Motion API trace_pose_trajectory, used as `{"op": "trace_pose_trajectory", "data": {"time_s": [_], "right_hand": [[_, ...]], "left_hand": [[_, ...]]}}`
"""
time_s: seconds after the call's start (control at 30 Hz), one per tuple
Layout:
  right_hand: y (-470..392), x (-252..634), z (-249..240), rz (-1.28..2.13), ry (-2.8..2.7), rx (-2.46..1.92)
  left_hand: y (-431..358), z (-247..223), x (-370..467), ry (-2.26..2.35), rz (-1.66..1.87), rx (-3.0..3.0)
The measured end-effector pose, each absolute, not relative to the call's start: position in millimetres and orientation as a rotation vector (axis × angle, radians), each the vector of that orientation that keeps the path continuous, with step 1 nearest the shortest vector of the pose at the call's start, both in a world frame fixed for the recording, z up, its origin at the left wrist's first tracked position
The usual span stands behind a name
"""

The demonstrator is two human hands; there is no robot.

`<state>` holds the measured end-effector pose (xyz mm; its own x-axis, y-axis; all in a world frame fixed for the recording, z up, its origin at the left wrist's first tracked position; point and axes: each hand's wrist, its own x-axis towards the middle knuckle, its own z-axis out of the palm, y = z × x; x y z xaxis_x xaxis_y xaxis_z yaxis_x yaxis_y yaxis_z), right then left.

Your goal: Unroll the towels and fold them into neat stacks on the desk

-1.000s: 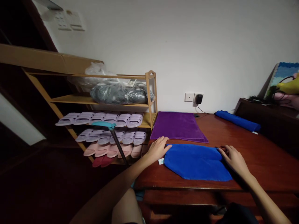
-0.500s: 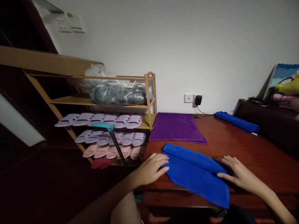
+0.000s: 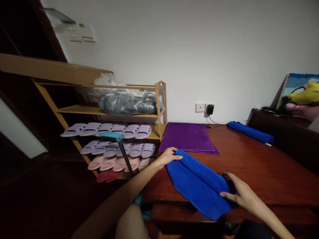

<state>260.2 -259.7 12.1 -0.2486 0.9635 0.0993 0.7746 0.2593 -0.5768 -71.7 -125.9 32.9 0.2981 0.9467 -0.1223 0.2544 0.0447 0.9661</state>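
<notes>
A blue cloth (image 3: 196, 186) lies slanted at the table's front edge, its far side rolled up and its flat near part hanging over the edge. My left hand (image 3: 169, 157) pinches the roll's left end between thumb and fingers. At the right end, my right hand (image 3: 235, 191) grips the roll, thumb on the near side and fingers behind it. Beyond them a purple cloth (image 3: 188, 137) is spread flat on the wooden table (image 3: 256, 166). A second blue cloth (image 3: 250, 131), rolled up, rests at the back right.
On the left, a wooden rack (image 3: 160, 109) holds slippers (image 3: 143, 131) and plastic-wrapped items (image 3: 129, 103). A teal-topped dark pole (image 3: 124, 154) stands before it. A black adapter (image 3: 210, 109) is plugged into the wall. Plush toys (image 3: 304, 98) sit at the far right.
My left hand has moved up onto the roll's end and closed on it. The right hand has shifted left and down, now gripping the roll. The cloth has turned and slid left.
</notes>
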Motion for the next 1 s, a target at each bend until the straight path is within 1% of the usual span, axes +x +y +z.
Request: {"op": "trace_pose_trajectory", "data": {"time_s": [0.1, 0.23, 0.4, 0.53, 0.67, 0.8, 1.0], "right_hand": [[-263, 260, 10, 0.590, -2.080, -1.534], [-271, 254, 10, 0.527, -2.068, -1.482], [-287, 236, 8, 0.391, -2.160, -1.413], [-297, 219, 3, 0.292, -2.245, -1.366], [-297, 203, 0, 0.300, -2.305, -1.347], [-294, 191, 1, 0.358, -2.337, -1.395], [-295, 202, 12, 0.455, -2.405, -1.381]], "left_hand": [[-126, 39, -65, 1.113, 0.817, 1.460], [-117, 43, -62, 1.203, 0.832, 1.605], [-86, 59, -59, 1.357, 0.842, 2.103], [-60, 82, -47, 1.295, 0.784, 2.431], [-35, 95, -29, 1.218, 0.700, 2.646], [-20, 88, -17, 1.251, 0.621, 2.745], [-39, 64, -24, 1.585, 0.639, 2.776]]}}
